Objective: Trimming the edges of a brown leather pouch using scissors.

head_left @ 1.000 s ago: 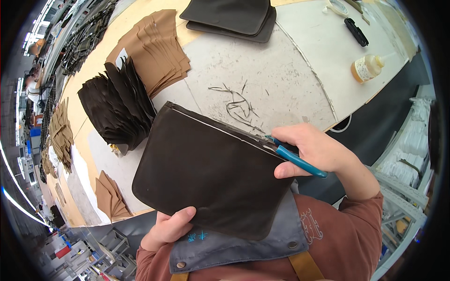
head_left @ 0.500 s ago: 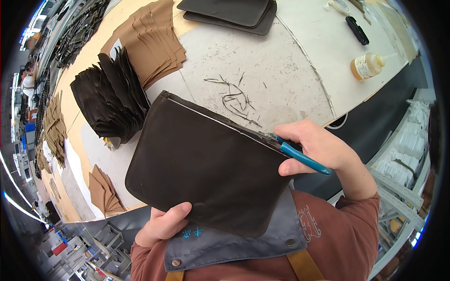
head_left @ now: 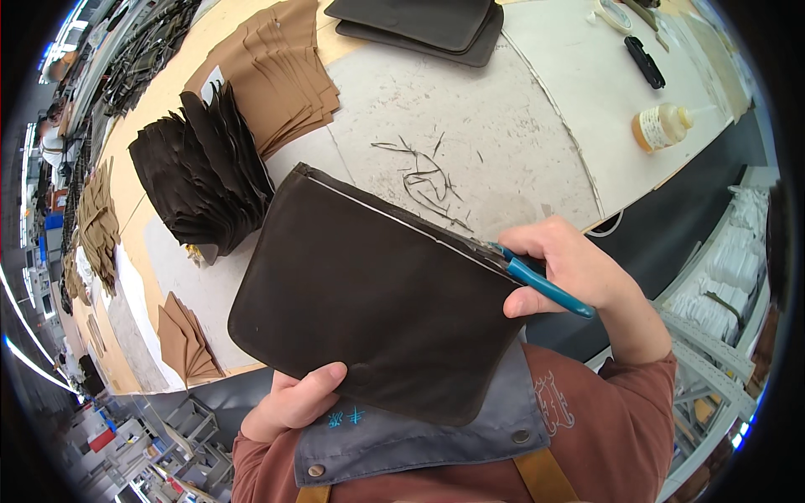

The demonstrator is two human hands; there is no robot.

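A flat, dark brown leather pouch-like piece [head_left: 377,293] with rounded lower corners lies tilted in front of my chest. Along its upper edge run layered borders and a thin white line. My left hand [head_left: 300,401] grips the lower left edge, thumb on top and fingers hidden beneath. My right hand [head_left: 563,268] is closed around blue-handled pliers [head_left: 549,289], whose jaws sit at the right end of that upper edge, touching or just over it. The right thumb also rests against the piece's right corner.
Thin dark offcuts [head_left: 428,180] lie on the worktable [head_left: 545,151]. Dark leather pieces [head_left: 201,172] and brown sheets [head_left: 285,84] are stacked at left. More dark panels [head_left: 419,25] lie at the far side. At right are an amber liquid bottle [head_left: 661,127] and a black cutter-like tool [head_left: 644,62].
The view has shifted slightly, so the table things appear a little lower and to the right. Both hands keep their hold, and the pliers stay at the same edge.
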